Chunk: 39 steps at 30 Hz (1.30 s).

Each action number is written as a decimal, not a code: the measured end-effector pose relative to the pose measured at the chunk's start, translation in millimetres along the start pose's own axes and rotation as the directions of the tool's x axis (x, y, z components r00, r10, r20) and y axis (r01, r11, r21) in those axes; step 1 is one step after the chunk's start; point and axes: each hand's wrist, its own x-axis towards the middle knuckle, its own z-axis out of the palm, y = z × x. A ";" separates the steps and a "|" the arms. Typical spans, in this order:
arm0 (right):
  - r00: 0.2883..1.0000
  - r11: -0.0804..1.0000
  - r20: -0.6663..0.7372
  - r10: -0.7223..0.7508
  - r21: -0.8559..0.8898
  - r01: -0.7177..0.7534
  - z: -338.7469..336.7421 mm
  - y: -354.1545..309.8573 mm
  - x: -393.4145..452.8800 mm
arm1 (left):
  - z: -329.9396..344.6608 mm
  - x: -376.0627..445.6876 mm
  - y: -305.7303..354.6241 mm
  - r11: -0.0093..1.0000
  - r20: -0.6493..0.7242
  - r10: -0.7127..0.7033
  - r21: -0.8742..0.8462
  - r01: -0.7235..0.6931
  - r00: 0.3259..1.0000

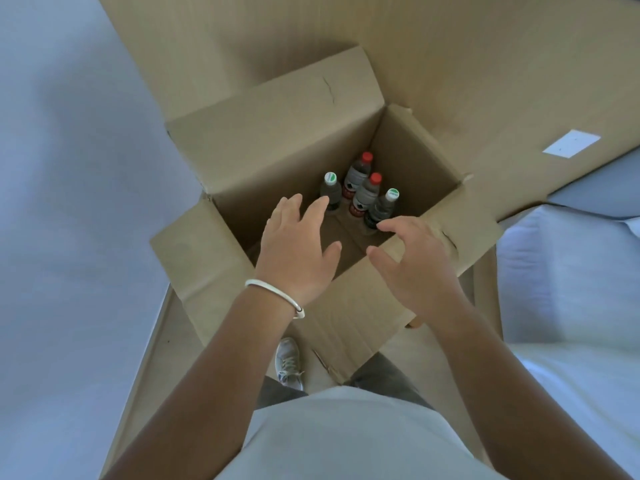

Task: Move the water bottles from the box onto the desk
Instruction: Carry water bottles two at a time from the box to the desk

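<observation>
Far left is a pale surface (69,202) that fills that side of the view. Next comes the cardboard box (277,133), its flaps folded outward, standing on the floor. The left hand (298,247), with a white bangle (277,296) on its wrist, hovers over the box's mouth with fingers spread and relaxed, holding nothing. Deep in the box four water bottles stand upright close together: a green-capped bottle (330,188) on the left, two red-capped bottles (360,171) in the middle, one behind the other, and another green-capped one (384,206) on the right. The right hand (412,261) hangs above the near right rim, fingers loosely bent, gripping nothing. Below, a grey sneaker (289,362) shows by the box. Farther right a flat cardboard sheet (485,81) bears a white label (571,143).
</observation>
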 end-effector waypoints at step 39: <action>0.740 0.870 0.602 0.301 -0.491 0.046 82.9 132.1 347.3 | 197.3 324.9 -91.3 0.979 -0.024 -0.167 -0.126 0.163 0.986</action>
